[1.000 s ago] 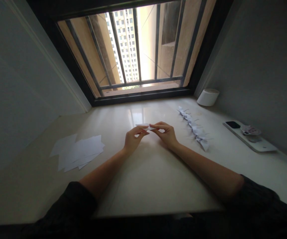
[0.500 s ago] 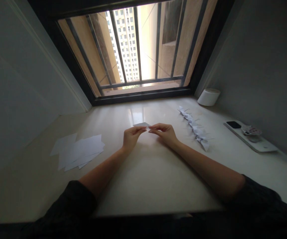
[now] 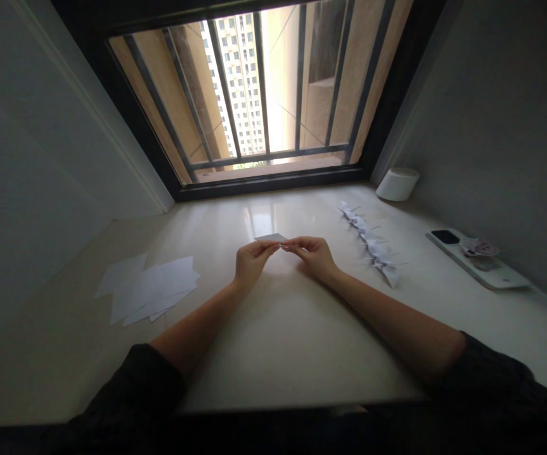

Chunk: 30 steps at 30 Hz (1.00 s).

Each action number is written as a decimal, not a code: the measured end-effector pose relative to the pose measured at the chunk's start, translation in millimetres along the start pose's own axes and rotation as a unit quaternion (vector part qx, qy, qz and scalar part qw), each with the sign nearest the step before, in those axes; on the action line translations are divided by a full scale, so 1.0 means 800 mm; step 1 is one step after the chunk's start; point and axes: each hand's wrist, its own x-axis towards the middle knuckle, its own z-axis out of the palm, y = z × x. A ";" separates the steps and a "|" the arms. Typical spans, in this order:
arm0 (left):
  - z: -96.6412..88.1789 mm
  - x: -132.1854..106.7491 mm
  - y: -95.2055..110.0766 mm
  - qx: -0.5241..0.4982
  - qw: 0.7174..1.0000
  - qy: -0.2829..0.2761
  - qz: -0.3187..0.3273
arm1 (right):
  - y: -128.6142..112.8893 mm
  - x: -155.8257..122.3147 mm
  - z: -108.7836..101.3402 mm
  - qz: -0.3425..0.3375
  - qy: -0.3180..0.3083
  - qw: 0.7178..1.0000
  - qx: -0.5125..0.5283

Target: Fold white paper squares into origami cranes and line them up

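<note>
**A Tight Little Pinch**

We had both hands up over the middle of the desk (image 3: 273,354). Our left grip (image 3: 254,262) and our right grip (image 3: 313,258) were pressed shut on a slip of paper (image 3: 269,237). The slip was small and pale, and it sat between the two grips, up off the desk. Its wide part stuck out past the fingers of the left grip. The fingertips of the two grips were very close together, with the slip caught between them.

Our arms came in from dark sleeves (image 3: 135,385) at the near edge of the desk. To the left lay a loose pile of white sheets (image 3: 152,287), well apart from our hands. To the right, a row of folded paper birds (image 3: 370,243) ran up the desk, near the right grip but not touching it.

Farther right, a white phone (image 3: 479,268) lay by the wall, with something small and round on it. A white round pot (image 3: 397,184) stood in the far corner. Past the desk was a window (image 3: 264,88) with dark bars, and a tall building (image 3: 235,82) stood outside.
</note>
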 end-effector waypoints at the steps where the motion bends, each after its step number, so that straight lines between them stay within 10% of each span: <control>1: 0.000 0.000 -0.001 0.000 1.000 0.001 -0.001 | 0.000 0.000 0.000 -0.002 0.001 1.000 -0.002; 30: 0.000 -0.001 -0.003 -0.020 0.999 0.020 0.024 | -0.003 0.003 0.000 0.098 0.004 0.983 0.152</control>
